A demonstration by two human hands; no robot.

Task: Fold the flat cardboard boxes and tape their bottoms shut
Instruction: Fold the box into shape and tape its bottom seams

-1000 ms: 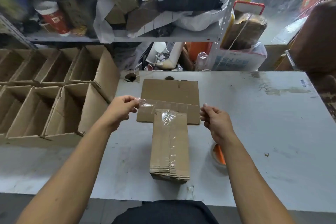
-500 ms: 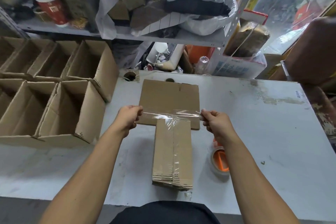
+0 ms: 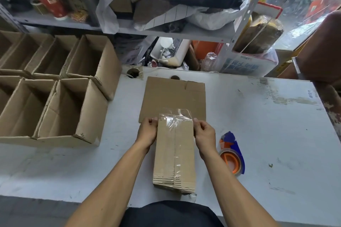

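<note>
The tall brown cardboard box (image 3: 175, 153) stands bottom-up at the near middle of the white table (image 3: 267, 134). The left hand (image 3: 147, 131) and right hand (image 3: 204, 134) clamp its far end from either side, pressing down a clear tape strip (image 3: 175, 117) across the seam (likely so it sticks). The orange-and-blue tape dispenser (image 3: 231, 155) sits just right, handy.

Brown box (image 3: 175, 153) between my hands, clear shiny tape (image 3: 174, 118) across its far end. Tape dispenser (image 3: 231, 153) orange and blue. Table (image 3: 267, 134) pale grey, scuffed. Far-left can (image 3: 49, 0) red and white.
</note>
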